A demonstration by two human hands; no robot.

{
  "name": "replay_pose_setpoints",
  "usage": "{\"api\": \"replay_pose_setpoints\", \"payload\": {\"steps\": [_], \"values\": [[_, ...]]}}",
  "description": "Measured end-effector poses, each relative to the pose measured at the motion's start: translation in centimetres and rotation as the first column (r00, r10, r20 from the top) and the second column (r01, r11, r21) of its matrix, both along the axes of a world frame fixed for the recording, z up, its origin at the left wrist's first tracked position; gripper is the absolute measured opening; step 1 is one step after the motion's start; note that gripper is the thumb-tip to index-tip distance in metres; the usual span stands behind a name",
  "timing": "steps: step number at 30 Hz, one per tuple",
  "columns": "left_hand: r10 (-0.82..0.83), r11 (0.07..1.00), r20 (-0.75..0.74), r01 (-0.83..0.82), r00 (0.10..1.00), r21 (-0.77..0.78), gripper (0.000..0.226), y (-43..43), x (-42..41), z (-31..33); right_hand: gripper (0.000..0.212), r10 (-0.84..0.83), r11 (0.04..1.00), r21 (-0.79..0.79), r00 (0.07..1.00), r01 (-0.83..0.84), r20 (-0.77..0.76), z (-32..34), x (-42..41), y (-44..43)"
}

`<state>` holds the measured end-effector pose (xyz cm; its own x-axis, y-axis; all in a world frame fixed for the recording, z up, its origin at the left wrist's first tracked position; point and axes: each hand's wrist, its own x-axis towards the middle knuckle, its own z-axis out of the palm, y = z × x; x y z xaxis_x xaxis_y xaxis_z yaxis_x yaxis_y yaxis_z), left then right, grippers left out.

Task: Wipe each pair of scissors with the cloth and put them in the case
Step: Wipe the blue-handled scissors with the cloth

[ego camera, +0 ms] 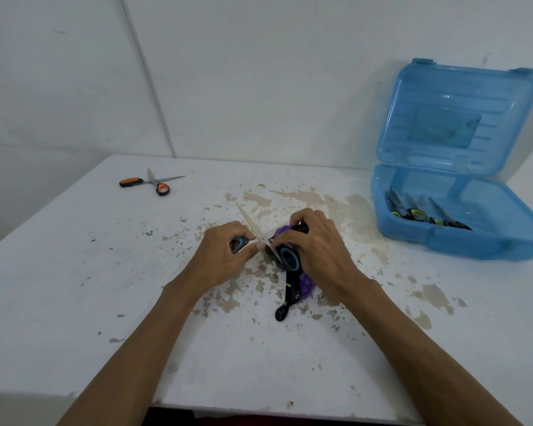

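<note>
Presently, table (74, 272): white and stained; carries every item, with the work zone at centre.
Case (443, 241): blue, at 2 o'clock from the work zone, with its lid raised, probably so cleaned scissors can be dropped in one-handed.
Left hand (225, 256): fingers curled round one handle loop, apparently to steady the tool during wiping.
Right hand (317, 247): fingers curled over the cloth, pressing it against the tool.
Cloth (305, 285): purple and black, bunched under the right hand, its tail trailing toward 6 o'clock.
Blue-handled scissors (252, 223): the task's current item, held between both hands and spread open, one bare blade pointing to 11 o'clock. The other blade is hidden, probably inside the cloth.
Orange scissors (154, 181): at 10 o'clock, lying open, well apart, judged not yet wiped.
Stored scissors (413, 213): several pairs inside the case base.
</note>
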<state>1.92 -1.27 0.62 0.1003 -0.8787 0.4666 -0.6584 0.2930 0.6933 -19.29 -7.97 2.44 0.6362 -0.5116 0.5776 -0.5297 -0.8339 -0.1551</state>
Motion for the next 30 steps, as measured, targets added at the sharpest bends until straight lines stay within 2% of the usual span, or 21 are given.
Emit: {"api": "replay_pose_setpoints", "payload": {"steps": [2,4,8,11,14,16,18,21,23,25,27,30], "values": [[0.013,1.0,-0.013,-0.013,1.0,-0.005,0.018,0.0,0.0,0.1,0.027,-0.061,0.998,-0.028,0.997,0.063,0.051,0.1,-0.3,-0.6],[0.002,1.0,-0.014,-0.002,1.0,-0.005,0.018,0.1,-0.1,0.2,0.029,-0.077,0.997,0.011,0.988,0.076,0.135,0.1,-0.3,-0.6],[-0.046,0.999,-0.037,0.046,0.998,-0.009,0.012,0.3,-0.4,0.2,0.03,-0.11,0.963,0.269,0.94,0.02,0.323,0.9,-0.6,0.0],[-0.029,1.0,-0.056,0.029,0.998,-0.006,0.016,0.4,-0.1,0.5,0.032,-0.136,0.931,0.366,0.946,0.019,0.295,1.3,-1.7,-0.7],[-0.001,1.0,-0.1,0.001,0.995,-0.004,0.017,0.5,-0.2,0.7,0.026,-0.078,0.857,0.514,0.977,-0.035,0.196,1.5,-2.2,-0.8],[0.011,1.0,-0.116,-0.012,0.993,-0.004,0.017,0.5,-0.3,0.7,0.026,-0.042,0.812,0.578,0.979,-0.082,0.198,1.4,-1.8,-0.6],[0.017,1.0,-0.102,-0.018,0.995,-0.009,0.017,0.4,-0.5,0.7,0.031,-0.029,0.798,0.591,0.97,-0.122,0.241,1.3,-1.4,-0.2],[0.044,0.998,-0.088,-0.048,0.995,-0.039,0.016,0.3,-0.9,0.6,0.016,0.0,0.802,0.576,0.963,-0.16,0.268,1.1,-0.9,0.1],[0.101,0.991,-0.169,-0.114,0.98,-0.064,0.019,0.5,-1.4,0.9,0.017,-0.011,0.794,0.582,0.952,-0.178,0.305,1.0,-0.7,0.2],[0.193,0.971,-0.309,-0.227,0.931,-0.078,0.036,0.7,-2.3,1.1,0.019,-0.04,0.778,0.597,0.934,-0.193,0.355,1.1,-0.6,0.2],[0.235,0.952,-0.49,-0.301,0.84,-0.06,0.047,0.7,-3.1,1.4,0.02,-0.062,0.768,0.607,0.92,-0.204,0.388,1.2,-0.6,0.3],[0.171,0.977,-0.784,-0.208,0.596,0.055,0.038,0.3,-3.8,1.9,0.022,-0.075,0.765,0.609,0.91,-0.21,0.408,1.1,-0.5,0.4]]}}
